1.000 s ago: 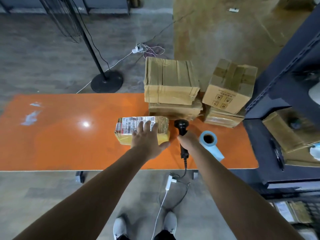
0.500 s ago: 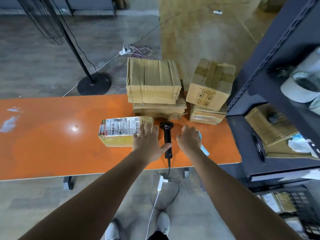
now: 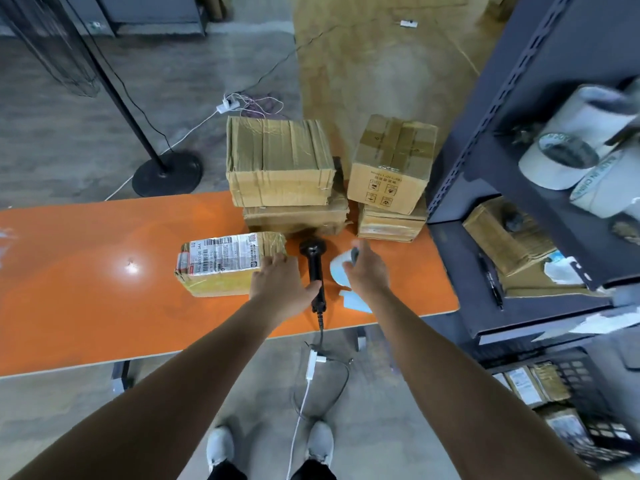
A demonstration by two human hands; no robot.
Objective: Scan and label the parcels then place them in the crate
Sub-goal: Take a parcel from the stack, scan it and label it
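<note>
Parcel (image 3: pixel 225 268): lies flat on the orange tabletop (image 3: pixel 86 289) at the scanner's 9 o'clock. Its printed shipping sheet faces up, which suits both a scan and a fresh sticker.
Left hand (image 3: pixel 282 282): palm down on the parcel's 3 o'clock end, fingers laid over the top edge, grip released rather than clenched. From where I stand it looks like a steadying press, so the parcel cannot slide.
Scanner (image 3: pixel 314 268): lies unheld on the tabletop between the two hands, head toward 12 o'clock. Its cable drops off the near edge at 6 o'clock, and the left thumb is just beside its handle.
Right hand (image 3: pixel 367 271): sits on the label roll (image 3: pixel 339 271) at the scanner's 3 o'clock, fingers curled about it. The grip seems to be grasping the roll, though blur softens the fingertips.
Label roll: pale blue, with a loose tail of strip lying toward 6 o'clock, handy for peeling.
Step in hand: I'd say labelling, since the scanner is down and the roll is up.
Stacked boxes (image 3: pixel 280 161): piled at the parcel's 12 o'clock against the far edge, apparently waiting their turn.
Crate (image 3: pixel 575 372): dark, on the floor at the person's 3 o'clock beside the shelf rack (image 3: pixel 485 133), with parcels already inside.
Next move: peeling likely needs both hands, so the parcel loses its anchor.
</note>
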